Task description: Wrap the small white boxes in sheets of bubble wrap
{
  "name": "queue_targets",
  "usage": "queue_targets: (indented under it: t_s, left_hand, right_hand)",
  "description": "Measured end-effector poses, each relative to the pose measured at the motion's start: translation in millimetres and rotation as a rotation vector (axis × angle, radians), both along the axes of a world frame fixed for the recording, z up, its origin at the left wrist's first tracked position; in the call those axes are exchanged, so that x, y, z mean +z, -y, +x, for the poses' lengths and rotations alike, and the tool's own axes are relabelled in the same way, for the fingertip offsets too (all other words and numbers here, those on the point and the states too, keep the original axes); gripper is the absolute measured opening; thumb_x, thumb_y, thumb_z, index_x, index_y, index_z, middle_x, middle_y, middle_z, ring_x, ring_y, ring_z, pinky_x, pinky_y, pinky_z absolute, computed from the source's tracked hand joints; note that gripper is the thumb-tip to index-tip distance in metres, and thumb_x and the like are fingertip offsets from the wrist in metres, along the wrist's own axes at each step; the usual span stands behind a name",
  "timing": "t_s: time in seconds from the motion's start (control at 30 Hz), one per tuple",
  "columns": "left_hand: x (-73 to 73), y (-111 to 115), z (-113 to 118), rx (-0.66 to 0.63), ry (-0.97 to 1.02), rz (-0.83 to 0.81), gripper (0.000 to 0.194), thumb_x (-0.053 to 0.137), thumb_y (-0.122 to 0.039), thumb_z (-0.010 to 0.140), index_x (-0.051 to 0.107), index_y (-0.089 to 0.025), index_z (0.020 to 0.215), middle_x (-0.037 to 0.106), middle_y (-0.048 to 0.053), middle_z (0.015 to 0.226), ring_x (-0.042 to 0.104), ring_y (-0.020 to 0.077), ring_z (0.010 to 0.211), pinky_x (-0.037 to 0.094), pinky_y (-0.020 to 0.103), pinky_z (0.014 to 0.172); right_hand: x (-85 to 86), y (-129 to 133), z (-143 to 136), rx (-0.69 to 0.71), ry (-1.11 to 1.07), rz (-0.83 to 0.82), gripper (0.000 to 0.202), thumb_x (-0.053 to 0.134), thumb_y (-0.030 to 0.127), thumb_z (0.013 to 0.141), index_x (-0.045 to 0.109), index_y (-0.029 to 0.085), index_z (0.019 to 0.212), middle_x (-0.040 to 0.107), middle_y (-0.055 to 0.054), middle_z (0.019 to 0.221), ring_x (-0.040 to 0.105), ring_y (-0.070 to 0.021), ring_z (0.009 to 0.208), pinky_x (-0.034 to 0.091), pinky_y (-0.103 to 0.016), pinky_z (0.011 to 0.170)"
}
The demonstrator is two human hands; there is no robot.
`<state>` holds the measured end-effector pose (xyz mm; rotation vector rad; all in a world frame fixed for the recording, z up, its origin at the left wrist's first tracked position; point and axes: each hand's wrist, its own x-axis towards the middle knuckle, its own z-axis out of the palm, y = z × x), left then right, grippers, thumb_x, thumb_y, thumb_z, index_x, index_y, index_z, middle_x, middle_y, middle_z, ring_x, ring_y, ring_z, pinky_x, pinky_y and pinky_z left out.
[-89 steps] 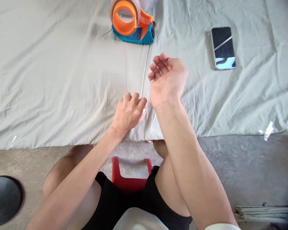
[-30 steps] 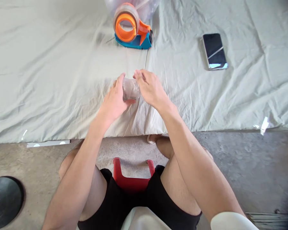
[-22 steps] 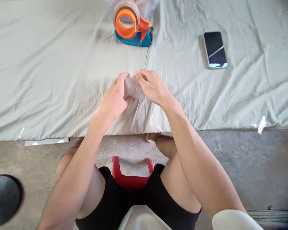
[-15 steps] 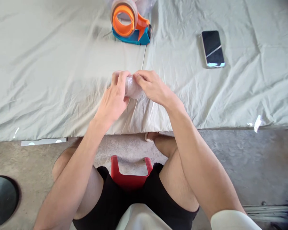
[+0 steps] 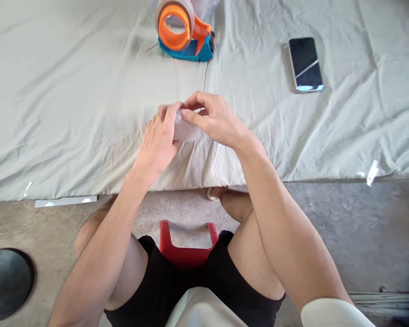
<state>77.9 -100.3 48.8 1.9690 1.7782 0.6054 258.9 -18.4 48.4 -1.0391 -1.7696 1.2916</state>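
Observation:
A small translucent plastic-wrapped bundle (image 5: 187, 130) rests at the table's near part, between my two hands. My left hand (image 5: 159, 138) is wrapped round its left side, fingers curled over the far edge. From the right, my right hand (image 5: 214, 117) pinches the film at the bundle's upper left, thumb and fingertips close to my left fingertips. What lies inside the wrapping cannot be made out.
An orange and teal tape dispenser (image 5: 198, 51) stands at the far side of the cloth-covered table (image 5: 88, 91). A phone (image 5: 306, 64) lies at the right. Below are a red stool (image 5: 187, 258) and a dark round object (image 5: 7, 284).
My right hand has shifted slightly left across the bundle, its fingers more arched. My left hand still holds the bundle and has moved slightly left. The view has shifted a little.

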Motion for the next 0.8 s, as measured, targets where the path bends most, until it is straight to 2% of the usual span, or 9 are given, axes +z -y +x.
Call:
queue_targets:
  t_s: [0.13, 0.23, 0.4, 0.53, 0.67, 0.8]
  left_hand:
    - [2.6, 0.5, 0.0, 0.006, -0.083, 0.025, 0.076, 0.054, -0.003, 0.095, 0.053, -0.037, 0.163, 0.064, 0.009, 0.163, 0.069, 0.0345, 0.145, 0.056, 0.054, 0.124]
    - [4.1, 1.4, 0.2, -0.003, -0.147, 0.021, 0.079, 0.049, 0.003, 0.091, 0.056, -0.034, 0.161, 0.065, 0.01, 0.16, 0.072, 0.0334, 0.138, 0.058, 0.052, 0.121]
    - [5.6, 3.2, -1.4, -0.024, -0.143, 0.042, 0.072, 0.046, -0.001, 0.098, 0.057, -0.037, 0.16, 0.069, 0.007, 0.154, 0.07, 0.0317, 0.139, 0.059, 0.052, 0.122]
    - [6.1, 4.2, -3.4, -0.018, -0.07, 0.021, 0.065, 0.048, -0.006, 0.101, 0.06, -0.038, 0.156, 0.069, 0.007, 0.155, 0.069, 0.0329, 0.142, 0.06, 0.051, 0.12]
    - [4.4, 4.8, -5.5, -0.032, 0.012, 0.006, 0.065, 0.05, -0.007, 0.102, 0.06, -0.04, 0.157, 0.069, 0.006, 0.158, 0.068, 0.0339, 0.144, 0.061, 0.051, 0.119]
    - [1.8, 4.4, -7.0, -0.044, 0.003, 0.002, 0.07, 0.05, -0.005, 0.1, 0.058, -0.039, 0.161, 0.068, 0.008, 0.16, 0.071, 0.0349, 0.14, 0.062, 0.052, 0.116]
  right_hand:
    - [2.3, -1.3, 2.3, -0.005, 0.027, 0.034, 0.028, 0.098, 0.035, 0.091, 0.072, 0.029, 0.083, 0.08, -0.003, 0.1, 0.071, -0.0252, 0.102, 0.062, -0.044, 0.102]
    - [3.4, -2.6, 4.8, 0.016, 0.052, 0.022, 0.029, 0.097, 0.036, 0.091, 0.071, 0.029, 0.082, 0.078, -0.002, 0.096, 0.07, -0.0236, 0.095, 0.062, -0.042, 0.093]
    - [6.7, -5.4, 9.9, 0.071, 0.054, -0.027, 0.027, 0.096, 0.035, 0.089, 0.071, 0.029, 0.081, 0.075, 0.0, 0.087, 0.068, -0.0221, 0.086, 0.061, -0.039, 0.081]
    - [7.0, -7.7, 13.0, 0.091, -0.013, -0.077, 0.016, 0.096, 0.028, 0.087, 0.08, 0.03, 0.085, 0.082, -0.001, 0.093, 0.072, -0.0227, 0.087, 0.066, -0.042, 0.086]
    - [3.7, -8.2, 14.7, 0.055, -0.03, -0.108, 0.018, 0.098, 0.019, 0.081, 0.084, 0.029, 0.082, 0.083, -0.002, 0.088, 0.075, -0.0243, 0.085, 0.068, -0.045, 0.09]
    - [2.4, -6.2, 15.6, 0.048, -0.016, -0.093, 0.018, 0.097, 0.021, 0.083, 0.083, 0.03, 0.078, 0.084, -0.001, 0.086, 0.076, -0.0259, 0.087, 0.069, -0.048, 0.091]
